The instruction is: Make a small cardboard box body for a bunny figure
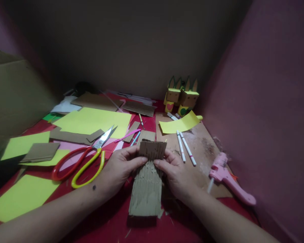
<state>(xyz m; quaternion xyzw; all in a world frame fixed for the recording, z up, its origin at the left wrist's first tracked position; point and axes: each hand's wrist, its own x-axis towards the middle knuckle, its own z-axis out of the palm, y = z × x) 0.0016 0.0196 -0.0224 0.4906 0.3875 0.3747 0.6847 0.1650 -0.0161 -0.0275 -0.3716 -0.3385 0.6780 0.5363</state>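
A strip of corrugated cardboard (147, 192), its paper face partly torn off so the ridges show, is held between both hands over the red table. My left hand (123, 167) pinches its left edge near the top, thumb on the front. On the opposite edge my right hand (173, 168) grips it the same way, thumb tip close to the left one. The upper end is bent at the thumbs. The fingers behind the cardboard are hidden. Scissors (98, 145) with one red and one yellow handle lie left of my left hand, blades pointing away.
Yellow paper sheets (98, 119) and cardboard pieces (42, 152) cover the left side. On a brown board (202, 138) at right lie white markers (187, 148), a curled yellow paper strip (179, 125) and a pink glue gun (223, 172). Small cardboard figures (188, 98) stand behind; walls close in.
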